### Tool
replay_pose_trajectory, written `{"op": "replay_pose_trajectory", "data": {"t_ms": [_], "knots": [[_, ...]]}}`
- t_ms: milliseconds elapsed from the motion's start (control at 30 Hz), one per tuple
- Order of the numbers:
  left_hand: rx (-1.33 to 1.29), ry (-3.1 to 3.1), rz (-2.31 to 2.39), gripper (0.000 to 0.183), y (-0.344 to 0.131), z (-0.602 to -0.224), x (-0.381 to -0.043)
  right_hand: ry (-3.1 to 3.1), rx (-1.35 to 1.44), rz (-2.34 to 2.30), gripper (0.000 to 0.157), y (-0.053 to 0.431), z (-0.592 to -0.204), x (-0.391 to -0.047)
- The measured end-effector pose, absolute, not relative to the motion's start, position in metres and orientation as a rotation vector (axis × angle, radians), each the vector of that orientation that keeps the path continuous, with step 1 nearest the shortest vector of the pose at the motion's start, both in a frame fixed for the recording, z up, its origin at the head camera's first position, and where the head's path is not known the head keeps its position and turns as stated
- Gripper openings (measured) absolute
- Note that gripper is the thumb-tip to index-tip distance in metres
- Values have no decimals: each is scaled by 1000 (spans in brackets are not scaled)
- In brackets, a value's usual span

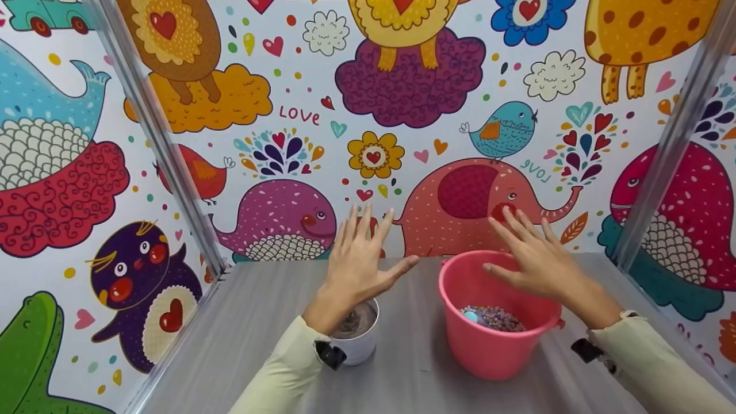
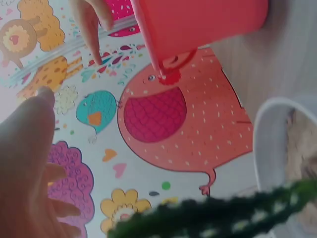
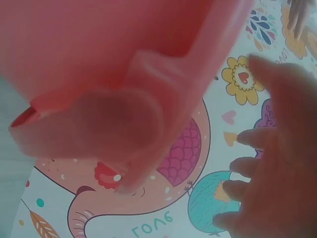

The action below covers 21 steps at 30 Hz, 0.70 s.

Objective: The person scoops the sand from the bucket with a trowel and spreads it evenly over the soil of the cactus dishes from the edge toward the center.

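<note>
My left hand (image 1: 357,265) is raised with its fingers spread, above and behind a white pot (image 1: 357,352). The pot holds brownish soil (image 1: 363,320), partly hidden by my left wrist. In the left wrist view a spiky green plant leaf (image 2: 213,215) reaches across the pot (image 2: 270,111). My right hand (image 1: 535,260) hovers with spread fingers over the back rim of a pink bucket (image 1: 489,356) and holds nothing. Small multicoloured pebbles or beads (image 1: 499,318) and a light blue piece (image 1: 470,316) lie in the bucket.
Pot and bucket stand apart on a grey wood-grain table (image 1: 241,333). Walls printed with cartoon animals (image 1: 374,75) close in the back and sides. Metal posts (image 1: 167,138) rise at the corners. A bucket handle lug (image 3: 114,124) juts out in the right wrist view.
</note>
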State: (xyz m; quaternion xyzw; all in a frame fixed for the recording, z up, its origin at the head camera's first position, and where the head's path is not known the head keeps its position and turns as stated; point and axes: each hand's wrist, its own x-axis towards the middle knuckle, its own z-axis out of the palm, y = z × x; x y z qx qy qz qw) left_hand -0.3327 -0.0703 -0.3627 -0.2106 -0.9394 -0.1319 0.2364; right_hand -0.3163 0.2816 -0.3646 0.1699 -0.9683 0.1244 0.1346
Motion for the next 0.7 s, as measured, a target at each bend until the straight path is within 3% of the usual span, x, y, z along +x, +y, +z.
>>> {"op": "replay_pose_trajectory", "data": {"t_ms": [433,700], "knots": [[-779,-2754,-717,89,-19,-395,-311,-2826,471,387,61,268,-377,-312],[-828,-2731,-1008,76,5,-425,-314,-2840,558,475,24,254,-387,-318]]}}
